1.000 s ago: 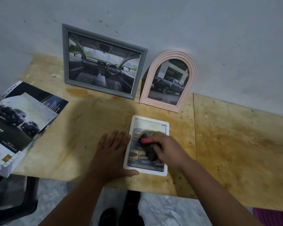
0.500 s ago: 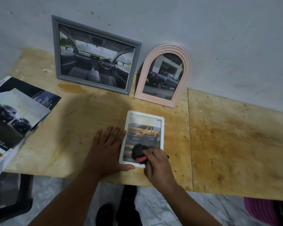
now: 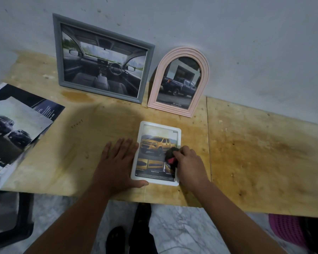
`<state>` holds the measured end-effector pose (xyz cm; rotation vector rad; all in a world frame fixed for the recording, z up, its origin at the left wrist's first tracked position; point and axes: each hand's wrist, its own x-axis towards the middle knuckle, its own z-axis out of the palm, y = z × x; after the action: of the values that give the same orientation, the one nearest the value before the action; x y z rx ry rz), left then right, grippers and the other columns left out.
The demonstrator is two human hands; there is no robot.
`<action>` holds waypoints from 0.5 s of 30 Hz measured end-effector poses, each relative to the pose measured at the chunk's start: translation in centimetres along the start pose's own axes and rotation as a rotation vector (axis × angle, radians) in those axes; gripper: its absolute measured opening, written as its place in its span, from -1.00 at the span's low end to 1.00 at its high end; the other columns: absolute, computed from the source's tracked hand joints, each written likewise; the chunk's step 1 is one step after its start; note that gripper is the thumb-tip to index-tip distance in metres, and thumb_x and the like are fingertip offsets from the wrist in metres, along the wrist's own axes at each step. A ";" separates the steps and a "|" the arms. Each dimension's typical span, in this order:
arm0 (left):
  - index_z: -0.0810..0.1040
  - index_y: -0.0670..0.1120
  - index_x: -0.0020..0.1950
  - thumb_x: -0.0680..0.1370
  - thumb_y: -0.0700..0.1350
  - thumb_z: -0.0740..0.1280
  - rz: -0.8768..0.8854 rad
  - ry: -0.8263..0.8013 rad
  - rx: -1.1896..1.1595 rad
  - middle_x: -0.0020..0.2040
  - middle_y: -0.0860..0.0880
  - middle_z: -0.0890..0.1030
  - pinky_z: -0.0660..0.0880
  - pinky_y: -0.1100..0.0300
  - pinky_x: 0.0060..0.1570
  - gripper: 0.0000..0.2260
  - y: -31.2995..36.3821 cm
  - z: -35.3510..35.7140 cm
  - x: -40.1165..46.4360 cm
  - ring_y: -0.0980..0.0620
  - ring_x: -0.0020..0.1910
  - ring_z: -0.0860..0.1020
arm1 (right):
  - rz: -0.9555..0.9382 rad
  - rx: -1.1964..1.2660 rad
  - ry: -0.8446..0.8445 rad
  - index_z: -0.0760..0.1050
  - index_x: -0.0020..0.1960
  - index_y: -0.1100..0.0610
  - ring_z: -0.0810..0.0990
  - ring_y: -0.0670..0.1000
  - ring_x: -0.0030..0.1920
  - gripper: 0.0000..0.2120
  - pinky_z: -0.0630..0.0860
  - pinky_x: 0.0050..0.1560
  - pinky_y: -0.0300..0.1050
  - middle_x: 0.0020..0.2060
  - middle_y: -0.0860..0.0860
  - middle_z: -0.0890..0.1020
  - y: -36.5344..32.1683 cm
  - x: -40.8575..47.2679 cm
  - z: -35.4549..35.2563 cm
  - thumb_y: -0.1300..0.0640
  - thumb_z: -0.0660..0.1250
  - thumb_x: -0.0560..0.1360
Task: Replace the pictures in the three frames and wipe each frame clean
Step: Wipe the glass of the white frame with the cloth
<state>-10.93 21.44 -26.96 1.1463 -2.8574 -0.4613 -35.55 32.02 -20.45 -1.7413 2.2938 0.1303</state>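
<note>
Place: a plain room in a home, it is looking like.
Signs: plywood table [image 3: 255, 153] sitting against a scuffed wall [image 3: 228, 24], marble floor [image 3: 173, 230] showing below.

A stained plywood surface [image 3: 255, 143] meets a grey wall [image 3: 228, 33] at twelve o'clock, with a marble-patterned floor [image 3: 182, 231] at six, what seems a magenta basket [image 3: 286, 230] at four, and a dark chair [image 3: 17, 226] at eight.

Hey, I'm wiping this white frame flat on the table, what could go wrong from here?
The white frame lies close to the table's near edge, so a hard stroke toward you might slide it off; the left hand braces only its left side. The dark cloth in the right hand is bunched small, so corners may get missed. A wide stroke away from you could knock the leaning pink arched frame.
</note>
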 end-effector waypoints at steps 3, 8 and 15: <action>0.21 -0.06 0.67 0.27 0.69 0.18 0.012 0.020 -0.005 0.67 -0.12 0.21 0.07 -0.33 0.57 0.18 0.0 0.0 0.0 -0.18 0.66 0.13 | -0.029 0.106 -0.084 0.57 0.35 0.01 0.54 0.15 0.16 -0.55 0.57 0.05 0.05 0.22 0.04 0.54 -2.5 -3.2 1.2 0.08 0.43 0.46; 0.22 -0.05 0.67 0.25 0.68 0.22 0.022 0.030 -0.013 0.66 -0.12 0.23 0.06 -0.32 0.57 0.18 0.1 -0.1 -0.1 -0.19 0.66 0.14 | -0.071 0.381 -0.217 0.58 0.31 -0.07 0.63 0.09 0.05 -0.65 0.62 -0.06 -0.06 0.17 0.01 0.58 -2.6 -1.8 -1.8 0.19 0.32 0.57; 0.19 -0.03 0.68 0.27 0.70 0.17 0.010 0.003 -0.018 0.67 -0.11 0.20 0.08 -0.34 0.57 0.17 0.0 -0.2 -0.1 -0.18 0.67 0.12 | 0.080 -0.185 -0.160 0.40 0.42 0.11 0.45 0.19 0.25 -0.56 0.50 0.17 0.13 0.30 0.13 0.40 -2.1 1.4 -2.4 0.06 0.34 0.57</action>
<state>-10.84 21.44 -26.81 1.1285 -2.8485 -0.4835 -34.27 29.61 -18.30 -1.6545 2.2966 0.4925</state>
